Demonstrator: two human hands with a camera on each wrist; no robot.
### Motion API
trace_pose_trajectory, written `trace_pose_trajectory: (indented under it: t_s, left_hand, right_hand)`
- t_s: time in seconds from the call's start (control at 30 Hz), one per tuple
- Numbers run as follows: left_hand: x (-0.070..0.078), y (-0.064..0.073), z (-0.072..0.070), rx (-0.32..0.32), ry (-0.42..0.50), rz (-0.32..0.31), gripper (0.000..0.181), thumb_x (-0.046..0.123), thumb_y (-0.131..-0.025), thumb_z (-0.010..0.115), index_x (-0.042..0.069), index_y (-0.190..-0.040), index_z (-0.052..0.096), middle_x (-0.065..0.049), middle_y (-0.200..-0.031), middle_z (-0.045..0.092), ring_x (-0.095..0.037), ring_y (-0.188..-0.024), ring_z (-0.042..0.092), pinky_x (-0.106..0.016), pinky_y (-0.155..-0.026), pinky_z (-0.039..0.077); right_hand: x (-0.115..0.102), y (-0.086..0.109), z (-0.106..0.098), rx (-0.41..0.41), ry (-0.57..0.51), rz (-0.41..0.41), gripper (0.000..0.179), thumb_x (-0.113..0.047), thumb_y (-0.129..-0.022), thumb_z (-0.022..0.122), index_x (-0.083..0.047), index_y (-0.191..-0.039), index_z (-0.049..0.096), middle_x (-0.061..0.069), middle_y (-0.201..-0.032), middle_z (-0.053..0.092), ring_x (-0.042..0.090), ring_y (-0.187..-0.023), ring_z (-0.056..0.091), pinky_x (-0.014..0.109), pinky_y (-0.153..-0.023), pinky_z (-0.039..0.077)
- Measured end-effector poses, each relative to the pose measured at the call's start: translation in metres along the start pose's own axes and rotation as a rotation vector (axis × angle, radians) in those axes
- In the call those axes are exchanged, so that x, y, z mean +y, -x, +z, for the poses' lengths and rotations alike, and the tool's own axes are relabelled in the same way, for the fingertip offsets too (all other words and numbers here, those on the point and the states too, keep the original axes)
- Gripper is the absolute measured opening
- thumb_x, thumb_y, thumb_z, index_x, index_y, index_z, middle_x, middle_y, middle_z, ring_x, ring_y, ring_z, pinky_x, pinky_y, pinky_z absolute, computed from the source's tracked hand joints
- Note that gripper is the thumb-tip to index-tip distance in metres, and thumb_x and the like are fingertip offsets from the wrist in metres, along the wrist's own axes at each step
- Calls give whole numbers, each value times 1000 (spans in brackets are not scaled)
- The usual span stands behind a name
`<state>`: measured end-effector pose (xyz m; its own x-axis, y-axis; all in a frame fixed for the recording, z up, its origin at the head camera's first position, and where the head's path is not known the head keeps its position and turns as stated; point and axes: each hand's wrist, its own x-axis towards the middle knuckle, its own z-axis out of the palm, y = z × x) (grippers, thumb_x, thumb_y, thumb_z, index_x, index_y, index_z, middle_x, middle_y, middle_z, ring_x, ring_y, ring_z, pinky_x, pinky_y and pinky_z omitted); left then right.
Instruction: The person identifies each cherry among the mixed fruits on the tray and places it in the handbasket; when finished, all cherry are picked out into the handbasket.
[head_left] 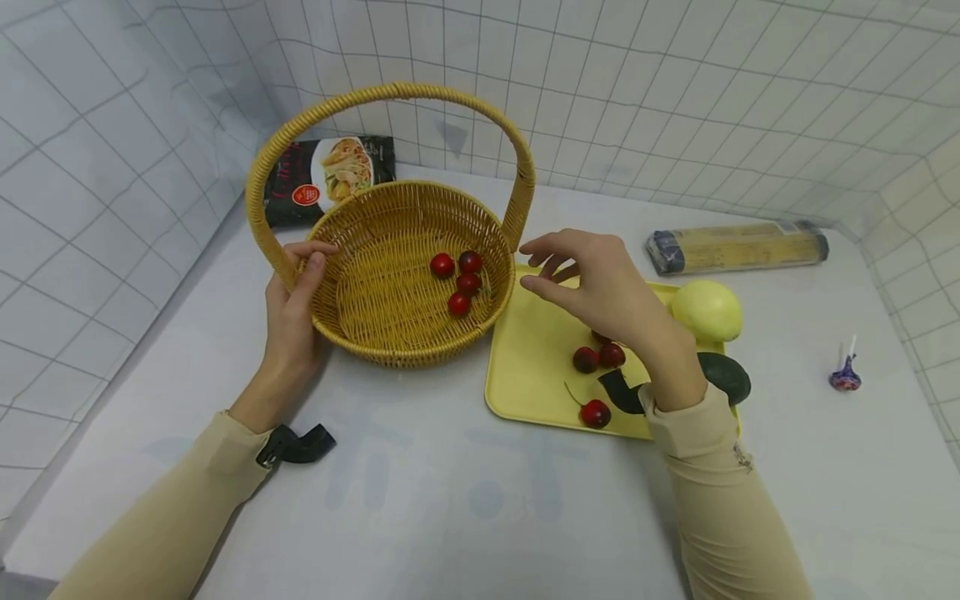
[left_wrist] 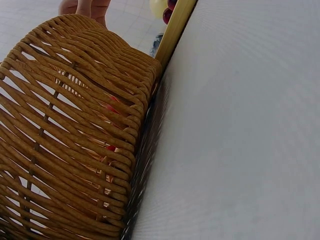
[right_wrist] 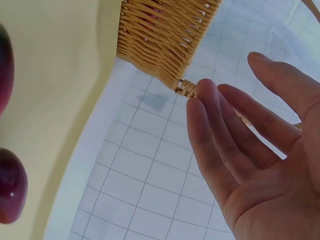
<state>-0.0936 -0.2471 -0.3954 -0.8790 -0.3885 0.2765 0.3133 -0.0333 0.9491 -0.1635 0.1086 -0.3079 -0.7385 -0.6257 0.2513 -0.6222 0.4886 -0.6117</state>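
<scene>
A yellow wicker basket (head_left: 397,357) with a tall arched handle stands on the table, several red cherries (head_left: 459,303) inside at its right. My left hand (head_left: 291,321) grips its left rim by the foot of the handle, thumb on the inner side. Just right of the opposite rim is my right hand (head_left: 592,275), fingers loosely bent, thumb apart, nothing between them. Beneath that hand lies a yellow tray (head_left: 525,383) holding several more cherries (head_left: 595,413), one with its stem showing. The right wrist view shows the same empty right hand (right_wrist: 260,145) near the basket wall (right_wrist: 160,40).
On the tray's right side are a pale yellow round fruit (head_left: 707,310) and a dark green oblong item (head_left: 723,377), partly hidden by the arm. Behind stand a black food packet (head_left: 330,175) and a long packet of dry noodles (head_left: 738,247). A wrapped lollipop (head_left: 845,379) lies far right.
</scene>
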Motion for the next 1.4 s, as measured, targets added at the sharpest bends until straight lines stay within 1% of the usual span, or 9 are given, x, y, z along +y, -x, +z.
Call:
trace_pose_trajectory:
  t_s: [0.2, 0.6, 0.7, 0.83, 1.0, 1.2, 1.3, 1.4]
  left_hand:
    - [0, -1, 1, 0, 9, 8, 27, 28, -104, 61, 8, -120, 69, -4, -121, 61, -24, -124, 46, -26, -105, 31]
    - [0, 0, 0, 4, 8, 5, 26, 28, -104, 61, 8, -119, 70, -3, -119, 61, -24, -123, 46, -26, -104, 31]
    - [-1, -1, 1, -1, 6, -4, 27, 29, -105, 61, 9, -120, 69, -2, -120, 61, -24, -124, 45, -27, -105, 30]
    - [0, -2, 2, -6, -9, -16, 28, 31, -105, 61, 10, -121, 69, -1, -121, 61, -23, -126, 45, -27, -106, 30]
    - [-2, -1, 2, 6, -16, -6, 29, 31, -104, 61, 9, -120, 69, -3, -122, 61, -23, -125, 46, -27, -105, 30]
    - [-1, -3, 2, -10, -23, -8, 28, 31, -104, 60, 10, -121, 69, -2, -122, 61, -22, -123, 46, -27, -105, 30]
    - [0, -2, 1, -9, -30, -14, 29, 32, -105, 60, 10, -121, 69, -2, -123, 61, -22, -125, 45, -26, -106, 29]
    - [1, -1, 0, -11, -27, -21, 30, 32, -105, 59, 10, -122, 68, -2, -123, 60, -22, -126, 45, -27, -106, 29]
  right_hand:
    - [3, 2, -6, -24, 31, 34, 26, -23, -99, 76, -12, -123, 76, 3, -114, 76, 18, -98, 71, 39, -92, 59]
    - [9, 4, -9, -104, 40, 89, 26, -23, -99, 75, -11, -123, 75, 5, -119, 76, 21, -102, 72, 43, -95, 57]
    - [10, 7, -14, -107, 49, 104, 26, -22, -100, 75, -11, -123, 76, 6, -119, 76, 22, -103, 72, 45, -96, 57]
    - [15, 14, -18, -104, 42, 143, 25, -23, -101, 74, -12, -122, 76, 6, -119, 76, 22, -104, 72, 47, -96, 57]
    - [27, 31, -21, -137, 47, 185, 29, -25, -103, 70, -8, -126, 74, 10, -122, 76, 25, -106, 73, 50, -96, 57]
    - [40, 45, -29, -132, 72, 245, 29, -22, -101, 73, -9, -127, 74, 10, -124, 75, 25, -105, 74, 51, -97, 56]
    - [43, 48, -35, -170, 70, 275, 32, -24, -101, 74, -9, -129, 74, 10, -126, 75, 26, -107, 73, 51, -96, 56]
    - [45, 50, -41, -240, 81, 305, 34, -25, -100, 75, -9, -130, 73, 10, -124, 76, 25, -108, 73, 50, -95, 56]
